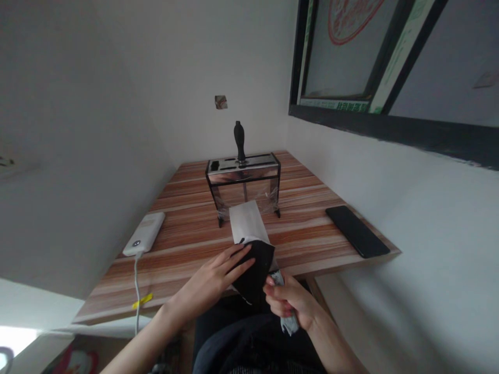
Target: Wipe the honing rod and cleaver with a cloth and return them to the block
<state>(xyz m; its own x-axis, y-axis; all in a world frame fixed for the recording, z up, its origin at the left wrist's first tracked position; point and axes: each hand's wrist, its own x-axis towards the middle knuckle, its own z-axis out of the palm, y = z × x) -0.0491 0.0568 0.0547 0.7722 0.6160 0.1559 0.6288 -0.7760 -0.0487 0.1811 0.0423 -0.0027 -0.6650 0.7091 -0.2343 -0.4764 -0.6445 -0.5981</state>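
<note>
My left hand lies with its fingers stretched out flat on a black piece of material, perhaps cloth, at the table's front edge. Under the black piece a white flat strip reaches away toward the stand. My right hand is closed around a handle wrapped in pale, wrinkled covering. The handle's upper end is close to the black piece's right edge; what kind of tool it is I cannot make out. Part of the black piece hangs over the table edge.
A clear-sided, black-framed device with an upright black handle stands behind the strip. A white power bank with a cable lies left, near yellow tape. A black phone lies right on the wood-grain table.
</note>
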